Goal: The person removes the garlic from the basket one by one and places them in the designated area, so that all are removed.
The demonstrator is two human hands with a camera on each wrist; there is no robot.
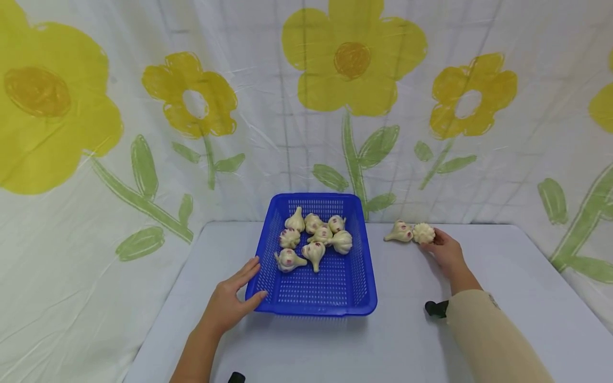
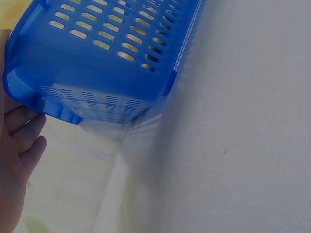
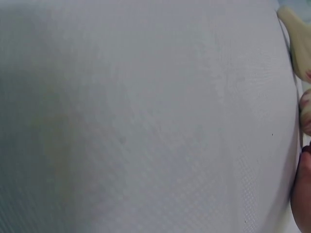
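A blue basket (image 1: 316, 310) holds several garlic bulbs (image 1: 313, 252), mostly in its back and left parts. My left hand (image 1: 230, 303) touches its left rim near the front corner, fingers extended; in the left wrist view the hand (image 2: 17, 150) lies against the basket's edge (image 2: 53, 109). Right of the basket, two bulbs lie side by side on the table. My right hand (image 1: 447, 255) pinches the right one (image 1: 423, 233) between thumb and fingers, beside the other bulb (image 1: 400, 232). The right wrist view shows part of that hand (image 3: 302, 194) by a bulb (image 3: 305, 112), partly cut off.
The white table (image 1: 392, 340) reaches back to a hanging cloth (image 1: 268, 154) with yellow flowers. A small black object (image 1: 435, 309) shows by the right sleeve (image 1: 488, 335), and another (image 1: 237, 377) at the bottom edge, right of the left forearm.
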